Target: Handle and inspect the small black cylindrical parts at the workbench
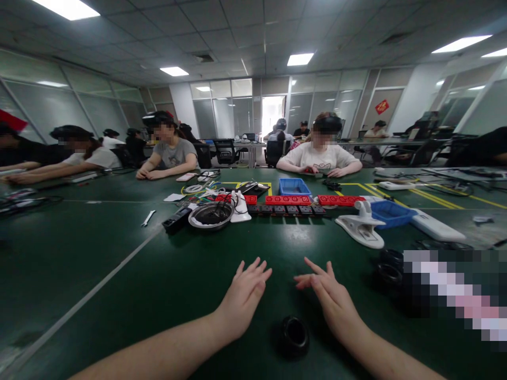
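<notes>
And nothing is gripped here: the left hand (242, 298) and right hand (335, 298) are held loose, fingers spread, over the table (127, 311); a ring (287, 343) is seen between them, untouched, towards the near edge, while a blue bin (296, 190) is seen towards the far edge

L forearm (158, 348) & R forearm (396, 353) cut off by btm edge. R hand (336, 301): some fingers partly hidden behind others. Lower R: pixelation (455, 295) hides whatever's under it. Ctr-L: metal bowl (209, 227), contents too dark to ID. Mid R: blue tray (392, 214) partly behind white clip base (361, 228). Far-L person (19, 150) cut by L edge; mid-L cables (26, 203) blurred. Bkgd ppl (303, 131), upper ctr, too small to tell hands. Upper-L ceiling light (71, 8) cut by top edge.
</notes>
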The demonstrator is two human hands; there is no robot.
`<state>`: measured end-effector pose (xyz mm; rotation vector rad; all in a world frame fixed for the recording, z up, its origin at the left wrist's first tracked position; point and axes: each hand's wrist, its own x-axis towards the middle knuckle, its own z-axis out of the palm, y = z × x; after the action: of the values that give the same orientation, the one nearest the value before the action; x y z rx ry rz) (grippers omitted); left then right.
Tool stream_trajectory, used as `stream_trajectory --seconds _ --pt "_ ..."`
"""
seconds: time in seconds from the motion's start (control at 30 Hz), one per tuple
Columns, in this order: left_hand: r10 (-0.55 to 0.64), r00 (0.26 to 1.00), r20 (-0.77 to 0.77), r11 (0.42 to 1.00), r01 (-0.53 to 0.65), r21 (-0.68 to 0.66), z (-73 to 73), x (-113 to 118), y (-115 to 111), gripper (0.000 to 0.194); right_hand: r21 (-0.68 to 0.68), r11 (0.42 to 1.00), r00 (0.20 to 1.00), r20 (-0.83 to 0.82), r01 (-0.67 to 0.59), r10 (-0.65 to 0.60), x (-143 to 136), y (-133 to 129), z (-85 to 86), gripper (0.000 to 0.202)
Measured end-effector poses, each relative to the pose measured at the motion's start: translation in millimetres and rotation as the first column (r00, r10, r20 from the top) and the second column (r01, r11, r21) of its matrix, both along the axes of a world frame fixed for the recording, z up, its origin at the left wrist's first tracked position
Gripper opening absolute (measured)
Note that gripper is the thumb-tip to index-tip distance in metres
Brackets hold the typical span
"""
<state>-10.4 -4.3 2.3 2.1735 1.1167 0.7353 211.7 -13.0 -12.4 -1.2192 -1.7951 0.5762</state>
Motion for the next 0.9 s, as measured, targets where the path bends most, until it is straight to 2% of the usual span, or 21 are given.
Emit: stream_trajectory --seconds 0.07,0.13,0.23,0.3,0.37,0.43,0.5,0.6,0.67,0.73,0.83,0.9 --pt "0.021 0.997 0.079 0.994 -0.013 -0.109 -3.0 1 1 0.044 -0.034 0.999 0.997 -0.078 -0.029 0.026 -1 -1 -1.4 0.048" --pt "0.01 0.979 0.204 0.982 0.029 -0.186 -6.8 1 1 0.054 -0.069 0.997 0.99 -0.138 -0.047 0.037 -3 -3 -2.6 0.049" --pt "-0.056 0.946 0.32 0.983 0.109 -0.15 -9.8 0 0 0.071 -0.139 0.99 0.984 -0.18 -0.021 -0.005 -7 -7 -2.9 0.054" --pt "-0.093 0.952 0.292 0.99 0.119 -0.074 -8.2 -1 -2 0.075 -0.15 0.988 0.976 -0.215 -0.017 -0.015 -9 -8 -2.0 0.065" --pt "-0.117 0.975 0.186 0.993 0.116 0.016 -4.2 -2 -4 0.07 -0.1 0.995 0.976 -0.219 -0.012 -0.01 -8 -8 -0.7 0.067" --pt "-0.1 0.994 0.044 0.99 0.095 0.105 0.0 -2 -5 0.053 -0.021 1.0 0.992 -0.129 0.009 -0.012 -6 -6 0.5 0.049" --pt "-0.052 0.998 -0.029 0.989 0.056 0.137 1.7 -1 -4 0.042 0.03 0.999 1.0 -0.013 0.015 -0.015 -2 -3 0.9 0.032" --pt "0.01 0.996 0.093 1.0 -0.012 0.025 -2.2 1 -1 0.043 0.001 1.0 1.0 -0.008 -0.004 0.004 0 -1 -0.6 0.042" --pt "0.005 0.974 0.228 0.998 0.01 -0.066 -6.8 1 1 0.05 -0.059 0.998 0.997 -0.082 -0.011 0.006 -1 -2 -1.8 0.044" --pt "-0.04 0.953 0.299 0.995 0.065 -0.074 -10.1 0 1 0.06 -0.122 0.992 0.989 -0.148 -0.008 -0.01 -4 -4 -1.8 0.046" --pt "-0.146 0.961 0.235 0.989 0.145 0.021 -8.5 -3 -2 0.067 -0.165 0.985 0.977 -0.215 -0.046 0.01 -8 -8 -0.1 0.061" --pt "-0.204 0.969 0.137 0.978 0.194 0.082 -3.0 -5 -6 0.07 -0.117 0.99 0.976 -0.211 -0.081 0.055 -7 -8 0.4 0.065"
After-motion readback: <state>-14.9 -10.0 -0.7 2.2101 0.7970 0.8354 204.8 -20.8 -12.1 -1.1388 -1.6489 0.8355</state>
